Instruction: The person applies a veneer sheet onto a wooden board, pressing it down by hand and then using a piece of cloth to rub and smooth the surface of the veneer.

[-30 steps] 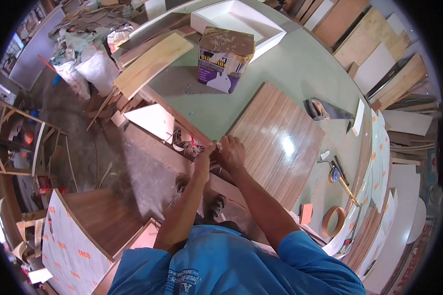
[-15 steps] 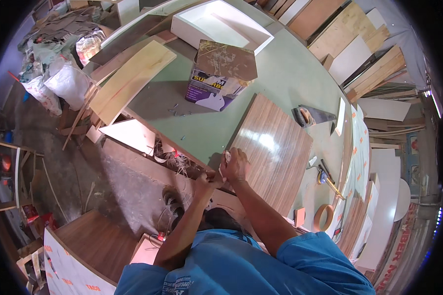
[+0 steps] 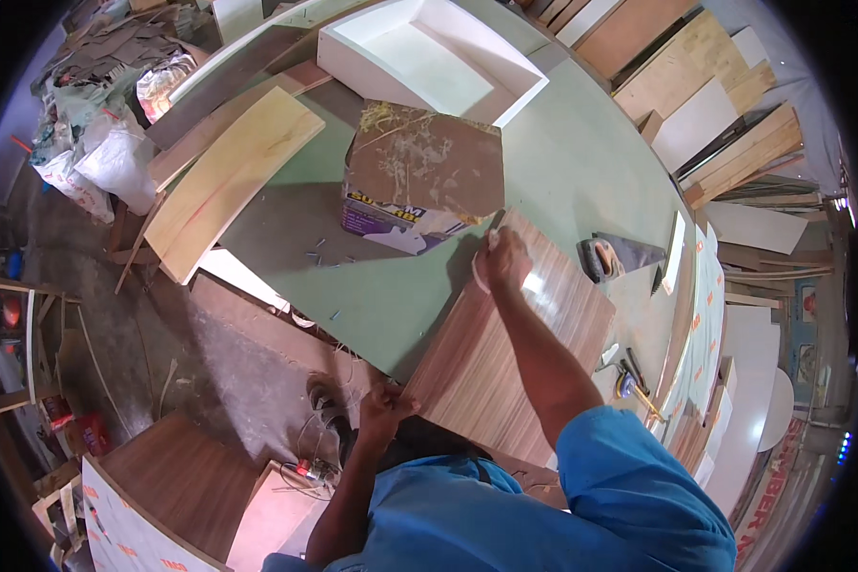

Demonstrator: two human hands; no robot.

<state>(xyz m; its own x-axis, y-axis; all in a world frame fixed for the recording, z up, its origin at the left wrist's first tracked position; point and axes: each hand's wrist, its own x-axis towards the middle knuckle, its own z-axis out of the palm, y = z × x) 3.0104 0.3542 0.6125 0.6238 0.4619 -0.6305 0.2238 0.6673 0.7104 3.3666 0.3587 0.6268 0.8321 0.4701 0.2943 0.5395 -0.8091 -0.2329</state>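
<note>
A glossy wood-grain panel (image 3: 505,353) lies on the green-topped table (image 3: 391,315). My right hand (image 3: 502,262) is at the panel's far left edge, closed around a pale, cloth-like piece (image 3: 480,274) that the fingers mostly cover. Down at the panel's near left corner is my left hand (image 3: 381,412), its fingers curled together by the edge. Whether they grip the corner or some small thing, I cannot tell. Just beyond the right hand stands a cardboard box (image 3: 427,157) with purple printed sides and a dusty brown top.
A white open drawer box (image 3: 429,57) sits behind the cardboard box. Right of the panel lie a handsaw (image 3: 624,255), a tape measure (image 3: 625,384) and pliers-like tools. A light board (image 3: 234,181) juts out at the left. Several small screws or plugs are scattered on the table.
My right hand has slid away from me along the panel's left edge with the pale piece. My left hand has drawn back slightly toward me, apart from the right. The view has shifted.
</note>
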